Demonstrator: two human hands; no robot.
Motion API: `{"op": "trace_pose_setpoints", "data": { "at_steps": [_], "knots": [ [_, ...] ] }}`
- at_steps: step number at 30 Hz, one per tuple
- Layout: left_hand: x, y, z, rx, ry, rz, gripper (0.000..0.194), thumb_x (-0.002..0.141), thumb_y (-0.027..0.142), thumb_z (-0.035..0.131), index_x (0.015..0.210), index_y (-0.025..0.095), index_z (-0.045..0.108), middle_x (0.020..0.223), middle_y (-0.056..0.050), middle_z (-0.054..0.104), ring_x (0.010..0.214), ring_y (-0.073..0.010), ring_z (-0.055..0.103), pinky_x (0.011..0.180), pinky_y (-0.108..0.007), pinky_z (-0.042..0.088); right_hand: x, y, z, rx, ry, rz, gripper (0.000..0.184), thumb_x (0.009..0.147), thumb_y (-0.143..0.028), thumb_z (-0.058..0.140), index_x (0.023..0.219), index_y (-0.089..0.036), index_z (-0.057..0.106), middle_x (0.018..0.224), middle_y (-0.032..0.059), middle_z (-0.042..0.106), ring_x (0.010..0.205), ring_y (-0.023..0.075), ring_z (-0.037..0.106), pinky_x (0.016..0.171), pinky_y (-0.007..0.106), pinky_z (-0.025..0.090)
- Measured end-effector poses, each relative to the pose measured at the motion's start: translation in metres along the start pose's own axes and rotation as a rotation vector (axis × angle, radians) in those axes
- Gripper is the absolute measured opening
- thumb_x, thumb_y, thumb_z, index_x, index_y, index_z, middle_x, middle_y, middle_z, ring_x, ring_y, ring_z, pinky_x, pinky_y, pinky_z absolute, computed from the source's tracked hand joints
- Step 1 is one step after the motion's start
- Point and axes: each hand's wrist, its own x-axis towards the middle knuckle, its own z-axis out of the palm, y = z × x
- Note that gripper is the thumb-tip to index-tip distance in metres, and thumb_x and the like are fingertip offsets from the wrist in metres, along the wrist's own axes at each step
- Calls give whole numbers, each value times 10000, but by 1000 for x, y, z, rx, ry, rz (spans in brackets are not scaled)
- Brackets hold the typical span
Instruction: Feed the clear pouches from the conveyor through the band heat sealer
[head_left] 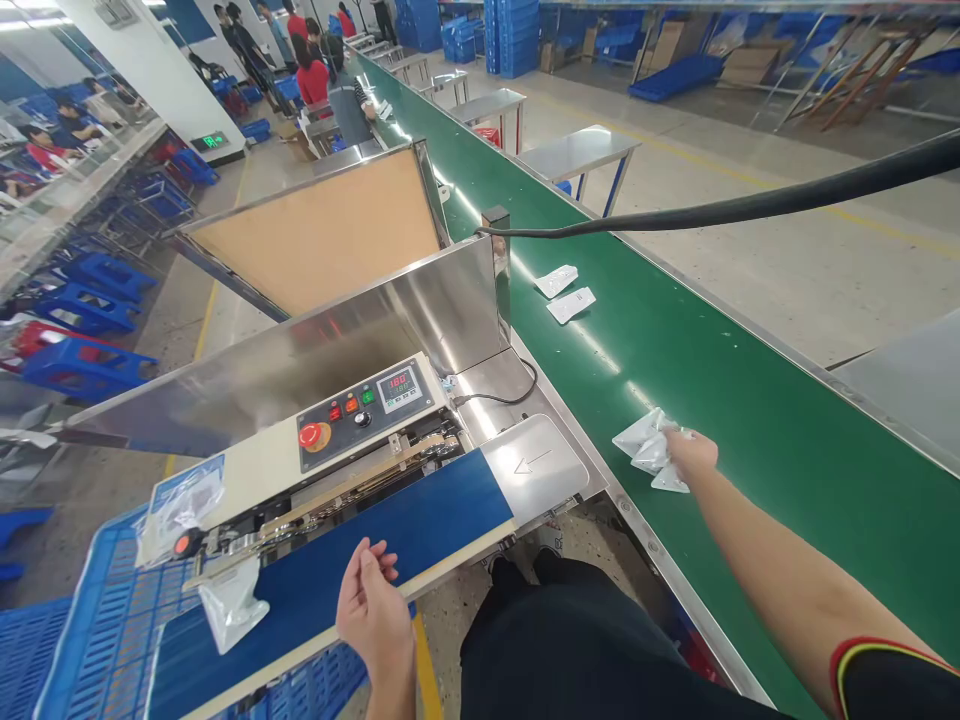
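Over the green conveyor belt, my right hand (691,455) is closed on several small white plastic pouches (649,446), which fan out from the fingers. My left hand (375,600) hovers by the near edge of the sealing machine's blue belt (337,560), its fingers loosely curled and apart, with nothing visible in them. At the left end of that belt, a white pouch (232,603) hangs from the band sealer (360,430), its top edge in the sealing track. Two flat white packets (571,305) lie farther up the green belt (750,430).
A metal feed plate (534,462) with an arrow joins the sealer to the green belt. Left of it sits a blue basket (97,610) with clear plastic bags (180,510) nearby. A black cable (712,210) crosses above the belt. Co-workers (322,80) sit farther along.
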Motion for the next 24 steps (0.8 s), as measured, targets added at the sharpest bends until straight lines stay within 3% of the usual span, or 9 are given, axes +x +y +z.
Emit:
{"op": "trace_pose_setpoints", "data": {
  "at_steps": [3, 8, 13, 16, 19, 22, 24],
  "knots": [
    [-10, 3, 11, 76, -125, 84, 447, 949, 533, 699, 1175, 158, 790, 967, -90, 806, 739, -184, 722, 635, -292, 586, -19, -24, -10, 22, -41, -2, 535, 825, -557, 675, 1046, -88, 810, 596, 64, 619, 565, 226, 564, 583, 363, 482],
    [-38, 12, 58, 112, -503, 282, 390, 998, 509, 650, 1122, 175, 808, 1040, -128, 813, 894, -250, 771, 824, -382, 639, -97, -101, -45, 215, -135, -363, 524, 842, -607, 693, 1047, -146, 837, 741, 74, 738, 671, 227, 643, 659, 324, 507],
    [-61, 32, 118, 54, -813, 449, 480, 1001, 515, 644, 1368, 219, 735, 1417, -153, 709, 1307, -326, 663, 1110, -457, 537, -181, -172, -58, 315, -524, -632, 389, 916, -551, 691, 962, -197, 842, 890, 70, 804, 800, 240, 716, 762, 316, 554],
    [-66, 37, 126, -59, -938, 428, 420, 1055, 506, 553, 1221, 213, 803, 1194, -121, 794, 1121, -286, 725, 996, -382, 560, -206, -189, -49, 355, -723, -662, 380, 933, -549, 680, 948, -203, 836, 934, 69, 812, 861, 253, 734, 830, 329, 570],
    [-67, 33, 116, -81, -912, 312, 475, 1073, 521, 505, 933, 187, 812, 792, -51, 731, 744, -197, 642, 713, -276, 497, -211, -189, -37, 313, -767, -566, 412, 859, -577, 754, 995, -197, 837, 978, 78, 810, 912, 276, 732, 838, 342, 573],
    [-63, 25, 109, -71, -821, 205, 508, 1049, 561, 517, 819, 175, 753, 687, -21, 625, 660, -166, 518, 621, -256, 399, -204, -184, -23, 242, -840, -529, 426, 785, -587, 802, 952, -196, 830, 917, 64, 790, 872, 268, 702, 765, 325, 552],
    [-58, 18, 113, -33, -785, 166, 514, 1027, 573, 527, 752, 178, 710, 656, -11, 572, 641, -157, 467, 599, -254, 360, -196, -184, -10, 216, -880, -494, 403, 783, -584, 788, 874, -192, 803, 764, 34, 727, 738, 218, 643, 655, 291, 496]
  ]
}}
